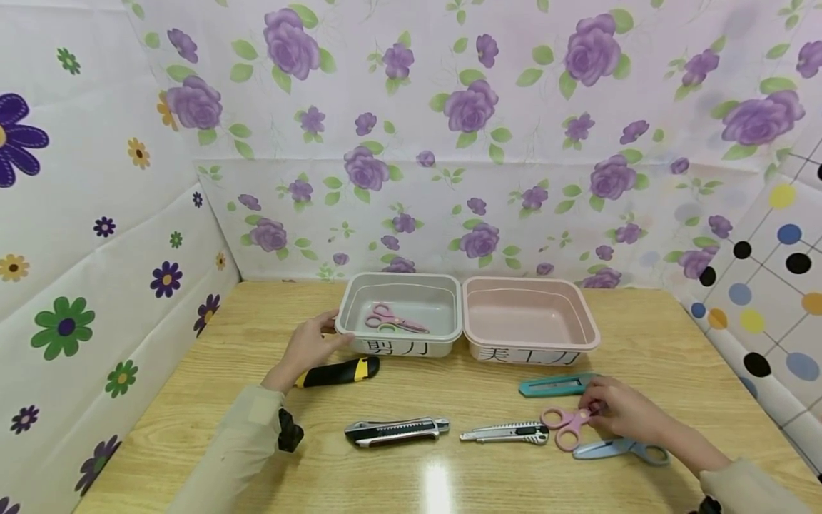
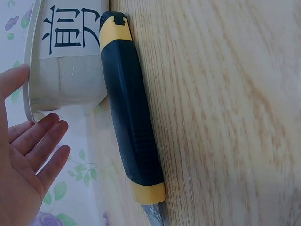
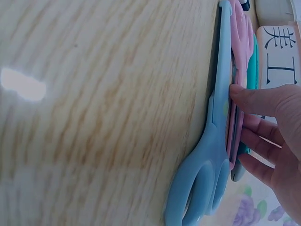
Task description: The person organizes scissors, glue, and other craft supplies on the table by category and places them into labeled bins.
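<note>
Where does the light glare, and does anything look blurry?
Head view: white glare on the wooden table at the bottom centre; right wrist view: a white glare patch at the left, wood grain looking soft; left wrist view: bluish, no such patch, and the black lettering on the grey bin looks fairly crisp.

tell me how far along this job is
Apparently done: pink scissors and a green-ringed item lie in the grey bin. In hand: the right hand pinches a second pink pair. Probably left: blue scissors, teal cutter, silver cutter, black-silver cutter and black-yellow cutter, on the table.
</note>
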A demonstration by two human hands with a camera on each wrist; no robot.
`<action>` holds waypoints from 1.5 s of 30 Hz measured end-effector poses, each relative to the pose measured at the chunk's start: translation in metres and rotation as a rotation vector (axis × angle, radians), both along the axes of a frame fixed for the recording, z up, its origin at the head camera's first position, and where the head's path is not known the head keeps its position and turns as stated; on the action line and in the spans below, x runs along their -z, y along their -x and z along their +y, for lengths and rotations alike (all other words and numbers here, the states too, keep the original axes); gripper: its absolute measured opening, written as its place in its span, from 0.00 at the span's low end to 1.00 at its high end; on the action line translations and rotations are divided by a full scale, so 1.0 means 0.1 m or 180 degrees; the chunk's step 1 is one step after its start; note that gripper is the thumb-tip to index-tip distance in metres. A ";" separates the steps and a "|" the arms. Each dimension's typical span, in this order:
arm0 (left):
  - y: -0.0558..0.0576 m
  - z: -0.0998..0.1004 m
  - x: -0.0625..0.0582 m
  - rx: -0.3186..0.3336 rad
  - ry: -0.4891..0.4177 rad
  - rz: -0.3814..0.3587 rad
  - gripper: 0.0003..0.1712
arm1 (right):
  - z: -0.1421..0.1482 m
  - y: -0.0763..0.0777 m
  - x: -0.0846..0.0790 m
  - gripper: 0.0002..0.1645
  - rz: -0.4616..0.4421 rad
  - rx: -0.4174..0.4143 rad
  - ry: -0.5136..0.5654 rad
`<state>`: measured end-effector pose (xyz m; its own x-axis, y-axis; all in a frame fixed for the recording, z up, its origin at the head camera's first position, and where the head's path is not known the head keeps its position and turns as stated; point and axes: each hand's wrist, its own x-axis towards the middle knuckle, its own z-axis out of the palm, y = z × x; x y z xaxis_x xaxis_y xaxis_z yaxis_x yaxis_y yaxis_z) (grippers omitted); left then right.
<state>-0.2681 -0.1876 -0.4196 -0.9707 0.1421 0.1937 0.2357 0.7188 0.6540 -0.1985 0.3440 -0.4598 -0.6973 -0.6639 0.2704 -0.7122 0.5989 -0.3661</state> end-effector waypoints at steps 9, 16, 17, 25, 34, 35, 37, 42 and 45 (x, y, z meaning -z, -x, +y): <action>0.00 0.00 -0.02 -0.0015 -0.0028 -0.0003 0.39 | 0.00 0.05 -0.04 0.14 -0.0481 -0.0117 0.0114; 0.00 0.00 -0.01 -0.0005 -0.0002 -0.0009 0.38 | 0.02 0.11 -0.03 0.10 -0.0877 -0.0344 0.0242; 0.00 0.00 0.00 -0.0016 -0.0018 -0.0024 0.38 | 0.03 0.12 -0.03 0.10 -0.0922 -0.0412 0.0278; 0.01 0.01 0.00 0.0016 -0.0065 -0.0034 0.38 | 0.12 0.21 -0.06 0.04 -0.1485 -0.0819 0.0409; 0.01 -0.02 0.04 -0.0002 -0.0072 -0.0056 0.40 | 0.11 0.25 -0.19 0.05 -0.1439 -0.0987 0.0308; 0.01 -0.02 0.04 -0.0010 -0.0071 -0.0065 0.40 | 0.11 0.26 -0.21 0.07 -0.1389 -0.1000 0.0287; 0.02 -0.01 0.04 -0.0029 -0.0087 -0.0081 0.41 | 0.10 0.27 -0.27 0.10 -0.1350 -0.1040 0.0267; 0.02 -0.01 0.03 -0.0046 -0.0126 -0.0107 0.41 | 0.05 0.31 -0.44 0.08 -0.1417 -0.1099 0.0214; 0.00 -0.01 0.03 -0.0041 -0.0128 -0.0106 0.40 | 0.01 0.34 -0.53 0.05 -0.1439 -0.1084 0.0165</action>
